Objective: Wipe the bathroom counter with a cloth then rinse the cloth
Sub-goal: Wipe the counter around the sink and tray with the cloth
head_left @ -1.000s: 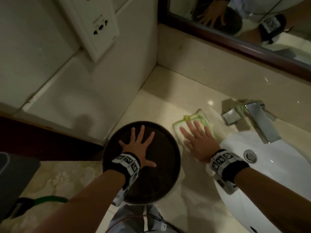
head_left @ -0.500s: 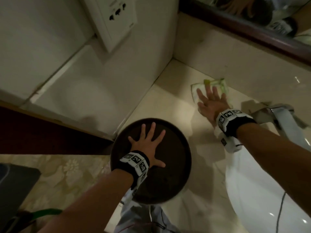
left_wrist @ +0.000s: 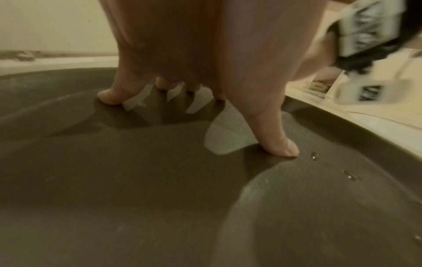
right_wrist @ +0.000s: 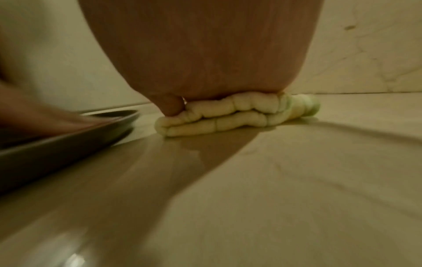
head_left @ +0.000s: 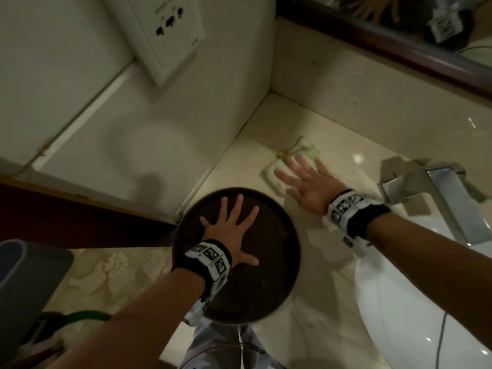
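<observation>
A folded white cloth with green edging (head_left: 277,171) (right_wrist: 219,117) lies on the cream marble counter (head_left: 316,262) near the back left corner. My right hand (head_left: 303,179) presses flat on it with straight, spread fingers. My left hand (head_left: 231,230) (left_wrist: 198,101) rests flat, fingers spread, inside a round dark brown tray (head_left: 271,286) (left_wrist: 137,198) at the counter's left front. The tray's rim (right_wrist: 68,137) shows just left of the cloth.
A chrome faucet (head_left: 436,193) and white basin (head_left: 415,302) are to the right. A wall with a socket plate (head_left: 165,30) bounds the left, and a dark-framed mirror (head_left: 399,46) runs above the backsplash. A grey bin (head_left: 26,283) stands on the floor at left.
My right hand pushed the cloth away toward the back wall, then drew it back and left toward the tray. The left hand stayed flat on the tray.
</observation>
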Demonstrator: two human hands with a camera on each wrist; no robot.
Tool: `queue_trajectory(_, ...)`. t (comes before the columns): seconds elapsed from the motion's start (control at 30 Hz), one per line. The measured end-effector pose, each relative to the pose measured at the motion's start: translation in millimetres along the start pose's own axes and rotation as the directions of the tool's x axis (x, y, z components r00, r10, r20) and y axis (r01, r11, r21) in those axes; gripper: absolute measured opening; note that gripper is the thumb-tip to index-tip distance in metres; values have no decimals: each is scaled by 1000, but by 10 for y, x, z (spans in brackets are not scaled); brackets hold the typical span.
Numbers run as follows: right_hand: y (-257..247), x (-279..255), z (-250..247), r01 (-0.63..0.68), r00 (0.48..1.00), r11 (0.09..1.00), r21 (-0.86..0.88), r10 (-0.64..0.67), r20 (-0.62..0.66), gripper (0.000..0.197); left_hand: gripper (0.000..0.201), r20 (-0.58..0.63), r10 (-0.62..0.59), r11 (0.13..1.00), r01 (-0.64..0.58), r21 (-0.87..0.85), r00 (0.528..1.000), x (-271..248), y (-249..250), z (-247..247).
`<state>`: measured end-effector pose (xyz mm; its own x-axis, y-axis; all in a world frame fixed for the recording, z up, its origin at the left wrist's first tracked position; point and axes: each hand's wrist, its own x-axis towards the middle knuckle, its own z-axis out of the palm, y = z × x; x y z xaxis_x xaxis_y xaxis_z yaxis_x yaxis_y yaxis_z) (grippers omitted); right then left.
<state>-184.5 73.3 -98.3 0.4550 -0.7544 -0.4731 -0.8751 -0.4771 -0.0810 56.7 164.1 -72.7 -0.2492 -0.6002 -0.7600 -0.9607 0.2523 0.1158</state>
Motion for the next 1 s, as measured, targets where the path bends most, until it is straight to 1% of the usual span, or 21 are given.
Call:
queue_trajectory(0.07,185,194,-95,-95,995,994,45,95,-3,54,120,1,1,1000,-1,-12,1000,-3,1,2)
queue_trajectory(0.17,455,426,-278,-192,980,978,78,195,-30,56,120,5,4,1000,-4,-10,1000,-3,-2,1)
queue_trajectory(0.23,546,541,-351,-239,970,967,87,242,-21,57,121,10,3,1000,-3,1,1000,6,-2,6)
queue_trajectory(0.33,502,607,-367,-271,961,956,117,275,-23,58,120,12,5,1000,-5,10,1000,7,-10,-3)
queue_trajectory(0.37,469,586,-364,-267,962,955,125,273,-27,59,120,10,8,1000,-8,7,1000,9,-6,0)
queue_trajectory(0.43,366,522,-361,-212,977,970,121,214,-8,59,120,0,10,1000,-10,10,1000,11,-17,6)
queue_trajectory(0.53,16,360,-274,-60,998,997,38,59,39,57,119,2,2,1000,-2,27,1000,6,-11,4)
queue_trajectory(0.6,-222,262,-175,63,997,998,-16,-63,40,57,118,3,-3,999,3,36,1000,8,4,11)
queue_trajectory(0.63,-277,236,-146,112,993,994,-5,-112,33,57,118,3,-5,999,5,37,1000,6,5,7)
queue_trajectory(0.7,-277,230,-125,151,988,988,45,-152,15,57,118,6,-7,999,7,38,1000,-4,-2,-7)
queue_trajectory(0.8,-170,262,-119,174,984,982,75,-176,13,56,119,9,-9,1000,9,30,1000,-1,-11,-8)
queue_trajectory(0.87,-62,334,-144,145,988,988,60,-147,39,55,119,11,-6,1000,6,29,1000,9,-11,-11)
queue_trajectory(0.93,127,460,-235,48,998,998,37,-50,42,54,119,14,1,1000,-1,17,1000,11,0,-10)
queue_trajectory(1.0,346,595,-369,-69,998,992,107,70,0,53,119,13,4,1000,-4,16,1000,6,6,-14)
